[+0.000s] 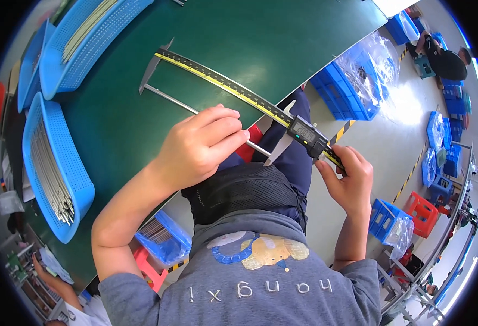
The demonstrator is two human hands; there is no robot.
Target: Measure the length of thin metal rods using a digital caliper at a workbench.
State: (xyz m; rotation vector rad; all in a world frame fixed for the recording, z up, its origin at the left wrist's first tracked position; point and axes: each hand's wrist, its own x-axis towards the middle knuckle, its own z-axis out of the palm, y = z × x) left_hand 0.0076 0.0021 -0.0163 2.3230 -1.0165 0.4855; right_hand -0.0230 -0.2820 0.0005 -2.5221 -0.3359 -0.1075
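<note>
A long digital caliper [222, 81] with a yellow-marked beam stretches from the green table toward my lap. My right hand [350, 176] is closed on its lower end, beside the dark display unit. Between the caliper's jaws lies a thin metal rod [171, 99], its far end by the fixed jaw. My left hand [206, 141] has its fingers wrapped round the middle of this rod. The rod's near end reaches the sliding jaw [278, 149]; whether it touches there I cannot tell.
On the green table [114, 136], at the left, a blue perforated basket [84, 182] holds many metal rods. Another blue basket [89, 57] with pale rods stands behind it. Blue crates [342, 92] with plastic bags stand on the floor at right, near a red stool [421, 214]. Other people sit farther off.
</note>
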